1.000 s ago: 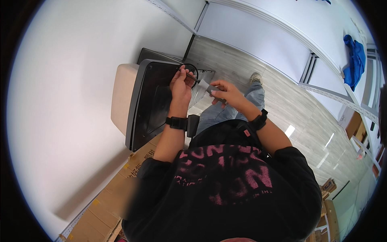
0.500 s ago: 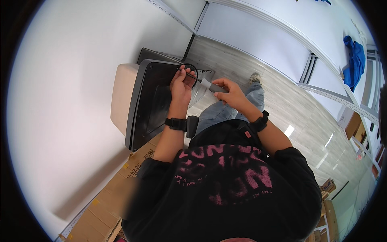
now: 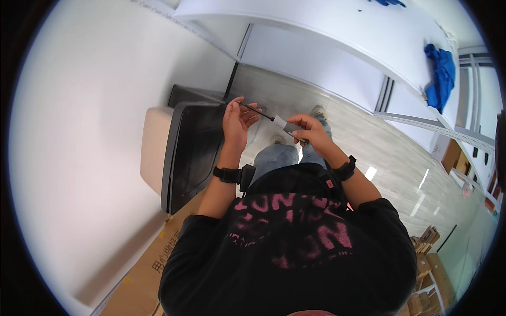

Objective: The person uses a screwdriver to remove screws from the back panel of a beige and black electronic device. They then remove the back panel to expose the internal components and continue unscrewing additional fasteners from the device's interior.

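One right hand (image 3: pixel 310 130) of mine curled round a gray screwdriver (image 3: pixel 285 125), my left hand (image 3: pixel 237 128) bent loosely by its thin rod, I couldn't tell if touching.

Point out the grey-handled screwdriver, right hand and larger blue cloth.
Grey-handled screwdriver (image 3: pixel 280 122), head view: front of the handle.
Right hand (image 3: pixel 313 131), head view: back of the hand.
Larger blue cloth (image 3: pixel 441 79), head view: its middle.

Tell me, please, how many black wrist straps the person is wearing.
2: one strap around the wrist of the left hand, and another strap around the wrist of the right hand, which holds a gray-handled screwdriver. Both wrists show, so none seems hidden.
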A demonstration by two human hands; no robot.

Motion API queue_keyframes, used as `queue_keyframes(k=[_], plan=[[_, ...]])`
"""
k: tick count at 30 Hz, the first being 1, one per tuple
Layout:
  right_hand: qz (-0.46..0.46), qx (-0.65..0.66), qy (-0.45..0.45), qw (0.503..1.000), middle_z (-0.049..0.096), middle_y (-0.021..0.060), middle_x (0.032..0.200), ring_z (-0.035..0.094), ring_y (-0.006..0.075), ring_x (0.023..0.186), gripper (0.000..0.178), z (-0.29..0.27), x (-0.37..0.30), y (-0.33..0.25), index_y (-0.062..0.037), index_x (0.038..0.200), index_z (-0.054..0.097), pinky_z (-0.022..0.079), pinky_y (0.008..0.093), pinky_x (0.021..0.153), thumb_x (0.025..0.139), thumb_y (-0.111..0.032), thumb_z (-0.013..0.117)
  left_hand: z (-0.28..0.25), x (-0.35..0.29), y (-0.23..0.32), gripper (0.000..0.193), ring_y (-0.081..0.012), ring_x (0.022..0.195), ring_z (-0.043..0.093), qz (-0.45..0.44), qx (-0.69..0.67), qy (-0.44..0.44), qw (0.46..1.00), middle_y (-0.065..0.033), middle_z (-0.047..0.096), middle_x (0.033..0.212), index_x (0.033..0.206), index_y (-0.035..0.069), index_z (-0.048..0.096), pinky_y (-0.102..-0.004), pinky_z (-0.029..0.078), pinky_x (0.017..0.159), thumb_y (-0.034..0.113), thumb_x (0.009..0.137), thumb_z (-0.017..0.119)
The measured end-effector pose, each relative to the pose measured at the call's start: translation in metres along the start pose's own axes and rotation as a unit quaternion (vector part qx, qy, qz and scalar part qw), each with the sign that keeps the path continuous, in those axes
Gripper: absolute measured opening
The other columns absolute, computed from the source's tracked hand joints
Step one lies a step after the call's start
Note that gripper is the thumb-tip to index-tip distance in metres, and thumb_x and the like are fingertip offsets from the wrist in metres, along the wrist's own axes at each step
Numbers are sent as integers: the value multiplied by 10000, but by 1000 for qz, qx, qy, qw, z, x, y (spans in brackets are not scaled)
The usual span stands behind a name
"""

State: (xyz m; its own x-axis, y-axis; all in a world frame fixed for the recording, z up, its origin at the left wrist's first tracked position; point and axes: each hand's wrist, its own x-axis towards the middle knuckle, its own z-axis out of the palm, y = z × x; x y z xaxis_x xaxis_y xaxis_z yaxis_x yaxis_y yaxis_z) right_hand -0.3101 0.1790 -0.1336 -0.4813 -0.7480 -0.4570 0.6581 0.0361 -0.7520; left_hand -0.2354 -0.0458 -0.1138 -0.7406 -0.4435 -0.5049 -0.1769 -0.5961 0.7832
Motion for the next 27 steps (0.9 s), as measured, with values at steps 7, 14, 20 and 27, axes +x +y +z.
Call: queue_keyframes(k=[7, 14, 20, 27], plan=[[-52, 30, 84, 995, 599, 51, 881, 573, 110, 641, 282, -52, -55, -66, -18, 1099, 545, 417, 214, 513, 819, -58, 553, 104, 34, -1, 166, -217, 825, 653, 20, 17, -141, 990, -127, 653, 940, 1083, 91, 479, -313, 522, 703, 208, 987, 411], [-134, 58, 134, 980, 619, 102, 839, 568, 122, 569, 269, -127, -106, -115, -18, 1081, 544, 422, 218, 491, 837, -128, 572, 230, 59, 5, 134, -139, 760, 616, 18, 78, -248, 966, -67, 646, 860, 943, 50, 577, -269, 508, 686, 159, 952, 499], [-141, 93, 143, 975, 615, 99, 828, 553, 123, 551, 247, -172, -104, -136, -14, 1076, 549, 418, 212, 490, 848, -109, 565, 282, 88, -10, 124, -152, 751, 599, 46, 108, -244, 963, -91, 635, 879, 916, 43, 561, -282, 493, 686, 139, 951, 490], [-153, -3, 140, 978, 591, 32, 831, 536, 77, 584, 214, -191, -87, -171, -25, 1062, 554, 429, 202, 521, 859, -93, 567, 305, 104, -3, 105, -151, 684, 588, 46, 79, -182, 979, -83, 635, 820, 899, 39, 550, -283, 495, 653, 124, 941, 505]])
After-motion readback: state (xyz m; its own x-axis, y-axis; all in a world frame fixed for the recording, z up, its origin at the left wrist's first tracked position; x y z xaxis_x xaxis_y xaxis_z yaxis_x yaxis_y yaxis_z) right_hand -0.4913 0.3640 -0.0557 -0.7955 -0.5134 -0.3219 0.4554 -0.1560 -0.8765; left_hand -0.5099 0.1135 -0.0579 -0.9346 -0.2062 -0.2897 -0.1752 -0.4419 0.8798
